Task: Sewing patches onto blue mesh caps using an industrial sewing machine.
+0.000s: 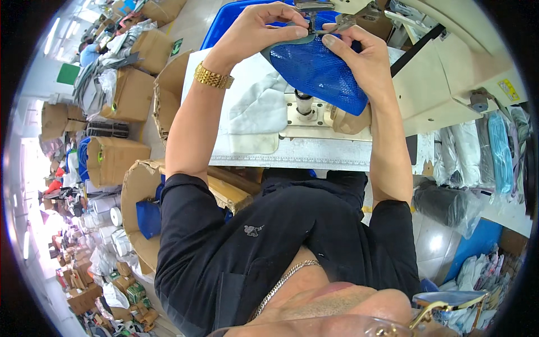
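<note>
A blue mesh fabric piece (pixel 314 73) with a grey-green edge strip (pixel 283 44) hangs at the needle of a sewing machine (pixel 312 22). My left hand (pixel 264 31) pinches the strip's edge between thumb and fingers, just left of the needle. On the other side, my right hand (pixel 362 53) is closed on the upper right edge of the mesh, thumb on top. The mesh drapes over the machine's post (pixel 304 104) and partly hides it. White fabric pieces (pixel 258 109) lie on the table (pixel 210 121) below my left hand.
The machine's cream arm (pixel 449 73) rises at the right. A blue bin (pixel 224 25) stands behind the table. Cardboard boxes (pixel 140 208) line the left side, one with blue fabric (pixel 149 219) in it. Plastic-wrapped bundles (pixel 469 154) sit at the right.
</note>
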### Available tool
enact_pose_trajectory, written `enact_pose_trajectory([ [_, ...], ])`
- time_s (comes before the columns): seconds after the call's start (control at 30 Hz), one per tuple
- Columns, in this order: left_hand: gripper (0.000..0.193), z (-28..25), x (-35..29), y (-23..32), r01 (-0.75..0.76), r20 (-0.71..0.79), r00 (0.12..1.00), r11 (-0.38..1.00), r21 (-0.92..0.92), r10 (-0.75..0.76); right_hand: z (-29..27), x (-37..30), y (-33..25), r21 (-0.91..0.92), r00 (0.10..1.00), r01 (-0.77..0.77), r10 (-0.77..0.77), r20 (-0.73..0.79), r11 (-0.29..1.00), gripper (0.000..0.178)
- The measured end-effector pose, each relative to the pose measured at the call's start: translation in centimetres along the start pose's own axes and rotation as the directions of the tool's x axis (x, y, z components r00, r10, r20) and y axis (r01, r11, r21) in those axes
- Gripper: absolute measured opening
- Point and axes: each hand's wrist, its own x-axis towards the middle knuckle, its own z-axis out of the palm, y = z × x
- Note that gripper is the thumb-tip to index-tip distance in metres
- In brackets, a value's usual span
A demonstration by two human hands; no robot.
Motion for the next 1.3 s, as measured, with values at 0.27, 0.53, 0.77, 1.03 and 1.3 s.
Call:
enact_pose_trajectory([
  [0.27, 0.023, 0.9, -0.6, -3.5, -0.090, -0.123, 0.990, 0.986, -0.139, 0.073, -0.7, 0.7, -0.9, 0.036, 0.991, -0.064, 0.059, 0.118, 0.997, 0.019],
  [0.53, 0.016, 2.4, -1.6, -2.3, -0.226, -0.268, 0.932, 0.969, 0.097, 0.245, -1.7, 1.8, 0.6, 0.184, 0.964, -0.193, 0.151, 0.220, 0.964, 0.008],
  [0.77, 0.013, 2.9, -1.9, -2.1, -0.216, -0.306, 0.905, 0.938, 0.271, 0.297, -1.9, 2.6, 0.9, 0.240, 0.928, -0.313, 0.241, 0.285, 0.919, 0.028],
  [1.03, 0.012, 5.4, -2.7, -1.2, -0.172, -0.540, 0.795, 0.957, 0.235, 0.276, -2.5, 4.7, 3.2, 0.208, 0.939, -0.208, 0.136, 0.315, 0.956, 0.028],
  [1.3, 0.016, 5.9, -4.4, -0.5, -0.091, -0.595, 0.766, 0.958, 0.273, 0.243, -0.4, -2.7, -1.5, 0.387, 0.953, 0.014, 0.105, -0.284, 0.922, 0.020],
])
